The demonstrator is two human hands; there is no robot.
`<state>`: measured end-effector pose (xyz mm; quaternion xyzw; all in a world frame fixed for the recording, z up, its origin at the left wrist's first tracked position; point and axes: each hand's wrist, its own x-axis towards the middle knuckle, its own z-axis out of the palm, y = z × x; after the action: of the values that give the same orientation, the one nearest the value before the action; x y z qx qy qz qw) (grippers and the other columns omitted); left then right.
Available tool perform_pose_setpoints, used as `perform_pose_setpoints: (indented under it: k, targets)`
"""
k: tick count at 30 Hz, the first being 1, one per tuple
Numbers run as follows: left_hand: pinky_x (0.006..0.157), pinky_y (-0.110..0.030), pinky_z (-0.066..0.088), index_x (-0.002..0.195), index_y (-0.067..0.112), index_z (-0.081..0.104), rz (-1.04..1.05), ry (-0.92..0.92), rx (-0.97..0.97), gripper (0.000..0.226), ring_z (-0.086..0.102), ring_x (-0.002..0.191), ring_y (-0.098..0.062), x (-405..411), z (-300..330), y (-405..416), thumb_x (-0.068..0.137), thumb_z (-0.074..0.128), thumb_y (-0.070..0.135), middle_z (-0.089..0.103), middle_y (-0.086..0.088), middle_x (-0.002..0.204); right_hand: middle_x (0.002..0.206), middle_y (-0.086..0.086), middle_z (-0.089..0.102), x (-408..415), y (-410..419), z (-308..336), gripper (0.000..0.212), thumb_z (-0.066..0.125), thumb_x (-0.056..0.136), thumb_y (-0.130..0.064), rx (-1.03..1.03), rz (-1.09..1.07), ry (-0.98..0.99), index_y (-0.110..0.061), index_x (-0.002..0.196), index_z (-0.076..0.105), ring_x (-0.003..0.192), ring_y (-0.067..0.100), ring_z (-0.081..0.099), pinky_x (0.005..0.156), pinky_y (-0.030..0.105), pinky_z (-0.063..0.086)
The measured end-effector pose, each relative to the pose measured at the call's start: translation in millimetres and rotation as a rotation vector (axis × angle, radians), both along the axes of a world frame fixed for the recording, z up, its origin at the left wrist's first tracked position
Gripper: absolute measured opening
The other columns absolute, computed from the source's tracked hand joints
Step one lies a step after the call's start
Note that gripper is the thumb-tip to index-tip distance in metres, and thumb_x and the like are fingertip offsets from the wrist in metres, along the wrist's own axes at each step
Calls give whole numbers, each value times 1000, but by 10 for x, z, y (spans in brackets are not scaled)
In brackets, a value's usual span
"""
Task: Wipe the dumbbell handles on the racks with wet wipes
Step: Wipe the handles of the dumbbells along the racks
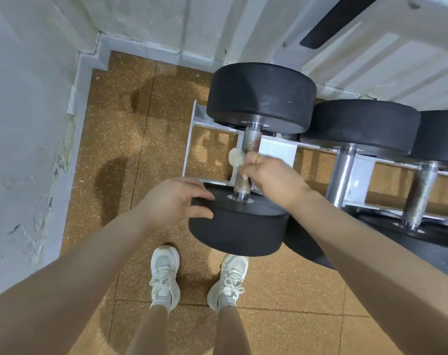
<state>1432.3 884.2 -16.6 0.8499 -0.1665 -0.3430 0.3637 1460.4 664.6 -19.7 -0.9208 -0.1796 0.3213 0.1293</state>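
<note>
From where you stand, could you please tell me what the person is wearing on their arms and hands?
Both forearms are bare, with no sleeves, gloves or watch in view. The right hand wears a gold-coloured ring on one finger. The left hand shows no jewellery.

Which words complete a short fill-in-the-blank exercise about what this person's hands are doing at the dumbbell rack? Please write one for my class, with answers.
1. The right hand holds a wet wipe against the dumbbell's metal ____.
2. The left hand rests on the near black ____ of that dumbbell.
3. A ____ sits on a finger of the right hand.
4. The person's white ____ stand on the floor below the rack.

Missing words: handle; weight; ring; shoes
</note>
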Motion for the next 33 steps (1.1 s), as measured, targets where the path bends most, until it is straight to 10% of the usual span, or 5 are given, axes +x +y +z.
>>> perform_pose_setpoints:
  k: [4, 12, 27, 33]
  targets:
    - [93, -14, 33, 112, 24, 67, 7, 0, 28, 40, 46, 104, -1, -27, 10, 7, 74, 71, 36, 54, 15, 109, 107, 16, 57, -131, -6, 5, 26, 47, 86, 6, 74, 126, 105, -2, 102, 66, 94, 34, 57, 79, 26, 42]
    - [81, -24, 42, 108, 27, 64, -60, 27, 41, 39, 50, 90, -5, 12, 48, -114, 75, 65, 49, 53, 14, 100, 103, 16, 53, 260, -23, -46, 31, 51, 87, 2, 82, -113, -394, -4, 115, 59, 83, 35, 58, 73, 40, 51]
    - [82, -33, 47, 106, 19, 68, -101, 43, -6, 38, 51, 89, -10, 71, 50, -179, 74, 71, 39, 51, 11, 94, 73, 10, 60, -140, -153, -36, 23, 53, 87, -13, 303, 140, 83, -4, 75, 70, 71, 21, 58, 69, 35, 49]
    - [78, -34, 47, 105, 20, 68, -109, 75, 1, 47, 53, 86, -13, 86, 35, -166, 71, 68, 52, 54, 9, 93, 87, 17, 65, 230, -199, -39, 20, 56, 86, -3, 385, -379, -433, -2, 98, 71, 79, 26, 60, 73, 14, 38]
